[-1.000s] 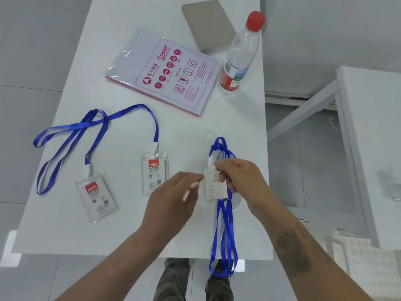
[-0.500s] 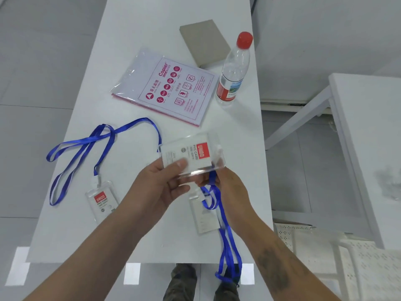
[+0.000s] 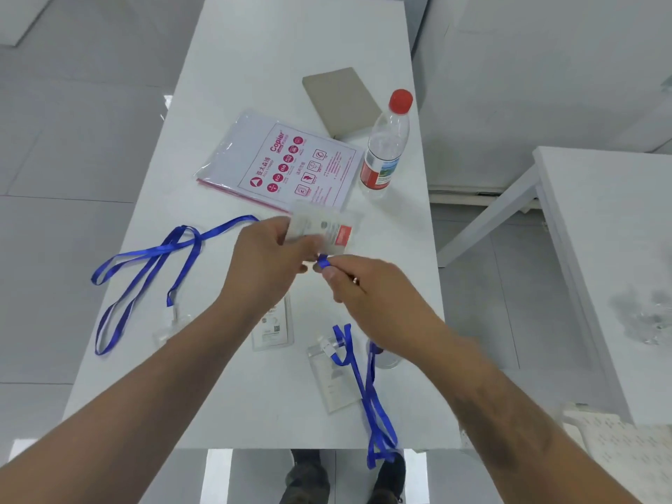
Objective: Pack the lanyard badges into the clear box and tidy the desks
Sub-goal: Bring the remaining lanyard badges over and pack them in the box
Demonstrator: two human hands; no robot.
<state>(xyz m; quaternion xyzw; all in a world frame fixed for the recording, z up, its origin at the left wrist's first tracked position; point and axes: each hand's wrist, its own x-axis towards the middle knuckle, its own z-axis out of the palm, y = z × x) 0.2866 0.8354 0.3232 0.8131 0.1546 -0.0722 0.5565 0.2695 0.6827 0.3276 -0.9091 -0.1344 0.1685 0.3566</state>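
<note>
Left hand [image 3: 267,260] grips a clear badge holder [image 3: 323,231] lifted off the white desk [image 3: 291,41], red label end pointing to 3 o'clock. Right hand [image 3: 378,296] pinches a short bit of blue lanyard [image 3: 322,263] between thumb and forefinger – just at 6 o'clock of the held badge holder. Motion blur, so whether that strap belongs to the held holder I cannot tell.

On the desk: second badge [image 3: 272,327] partly under the left wrist; third badge [image 3: 332,380] at 5 o'clock with its strap [image 3: 374,405] trailing over the near edge; fourth badge [image 3: 171,327] at 8 o'clock – long strap loop [image 3: 145,256] running to 10. Copier paper pack [image 3: 280,161], grey pad [image 3: 342,101] and water bottle [image 3: 385,147] at 12–1 o'clock.
</note>
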